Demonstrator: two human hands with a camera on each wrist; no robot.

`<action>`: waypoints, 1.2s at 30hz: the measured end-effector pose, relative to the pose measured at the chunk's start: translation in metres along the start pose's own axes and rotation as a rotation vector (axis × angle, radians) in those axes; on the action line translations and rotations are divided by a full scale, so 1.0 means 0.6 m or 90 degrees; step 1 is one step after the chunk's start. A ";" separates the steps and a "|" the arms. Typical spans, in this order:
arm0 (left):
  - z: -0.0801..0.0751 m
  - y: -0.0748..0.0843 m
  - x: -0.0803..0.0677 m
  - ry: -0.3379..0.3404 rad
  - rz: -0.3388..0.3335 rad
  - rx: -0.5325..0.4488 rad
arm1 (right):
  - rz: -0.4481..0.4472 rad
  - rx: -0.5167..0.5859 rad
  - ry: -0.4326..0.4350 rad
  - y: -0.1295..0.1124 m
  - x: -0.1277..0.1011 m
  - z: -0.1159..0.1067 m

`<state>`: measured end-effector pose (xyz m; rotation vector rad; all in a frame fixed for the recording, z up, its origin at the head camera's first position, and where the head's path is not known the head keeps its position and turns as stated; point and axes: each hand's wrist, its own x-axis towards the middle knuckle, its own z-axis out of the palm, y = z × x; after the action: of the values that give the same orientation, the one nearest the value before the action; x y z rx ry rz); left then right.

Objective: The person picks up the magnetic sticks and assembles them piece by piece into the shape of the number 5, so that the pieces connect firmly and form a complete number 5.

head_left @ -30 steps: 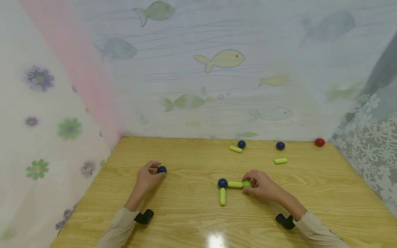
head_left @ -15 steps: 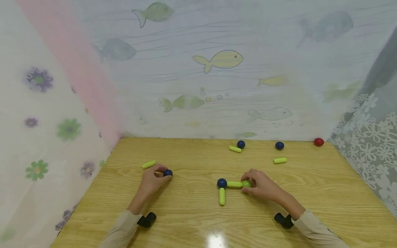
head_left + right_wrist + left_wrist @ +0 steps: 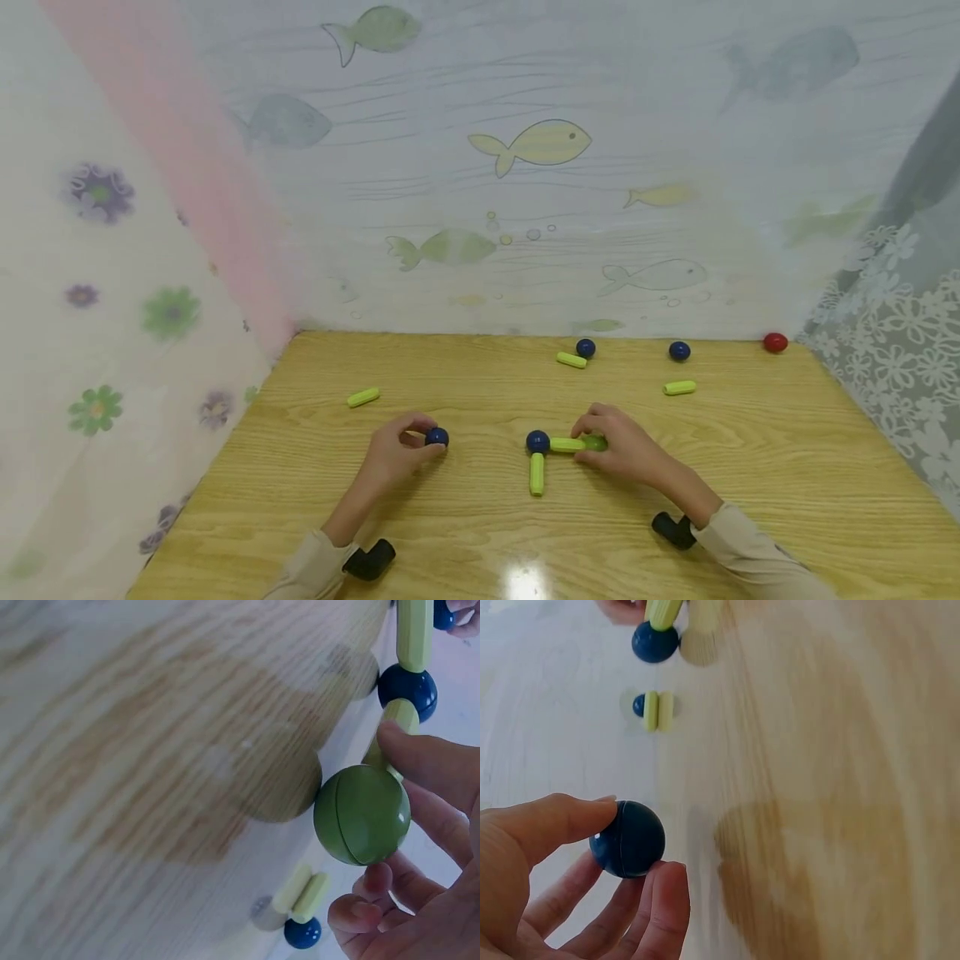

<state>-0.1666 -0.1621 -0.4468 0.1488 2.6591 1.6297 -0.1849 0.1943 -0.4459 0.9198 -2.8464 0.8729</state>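
In the head view, my left hand (image 3: 393, 457) pinches a dark blue ball (image 3: 437, 438) between thumb and fingers, left of the joined pieces. The left wrist view shows this ball's seam. My right hand (image 3: 626, 446) grips a yellow-green rod (image 3: 566, 445) close to the green ball (image 3: 362, 815) on its right end. Another blue ball (image 3: 537, 442) joins that rod's left end. From this same ball a second yellow-green rod (image 3: 537, 475) extends toward the near side. Fingers partly cover the green ball in the head view.
A loose yellow-green rod (image 3: 363, 397) lies at left. Farther back are a blue ball (image 3: 586, 348) beside a rod (image 3: 572, 360), another blue ball (image 3: 679, 351), a rod (image 3: 679, 387) and a red ball (image 3: 776, 342). Patterned cloth borders the wooden table (image 3: 465, 533).
My left hand has carried its blue ball rightward and nearer, uncovering the loose rod at left. My right hand has shifted slightly left, from the green ball onto the rod. The joined pieces stayed put.
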 end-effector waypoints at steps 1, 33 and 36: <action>0.004 0.001 -0.002 -0.008 0.001 -0.009 | 0.002 -0.003 0.000 0.000 0.001 0.000; 0.122 0.044 -0.062 -0.209 0.057 -0.059 | -0.008 0.012 -0.024 0.006 0.015 -0.005; 0.133 0.049 -0.062 -0.212 0.061 -0.073 | -0.006 0.012 -0.026 0.007 0.015 -0.004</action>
<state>-0.1221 -0.0814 -0.4579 0.5031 2.3377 1.6131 -0.1950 0.1936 -0.4446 0.9632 -2.8707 0.8914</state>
